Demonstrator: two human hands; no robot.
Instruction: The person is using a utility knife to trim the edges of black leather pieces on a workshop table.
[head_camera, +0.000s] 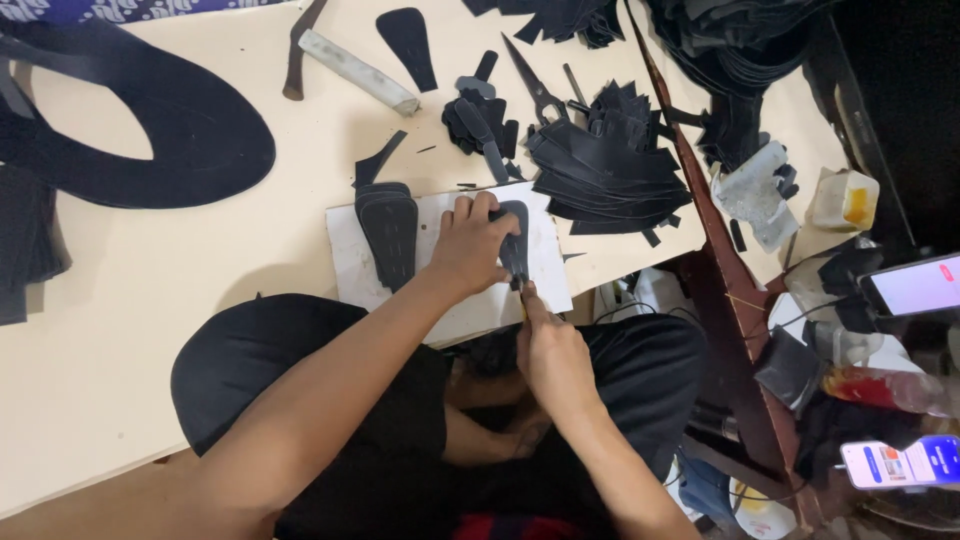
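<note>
My left hand (470, 243) presses down on a black tongue-shaped leather piece (514, 240) that lies on a white cutting board (450, 300). My right hand (548, 352) grips a small cutting tool whose tip meets the lower end of that piece; most of the tool is hidden in the fist. A stack of similar stitched black pieces (390, 232) rests on the left part of the board.
A pile of black cut strips (610, 165), scissors (535, 85), a grey sharpening stone (358, 70) and a large black leather sheet (150, 140) lie on the cream table (200, 260). Two lit phones (915, 285) sit at the right.
</note>
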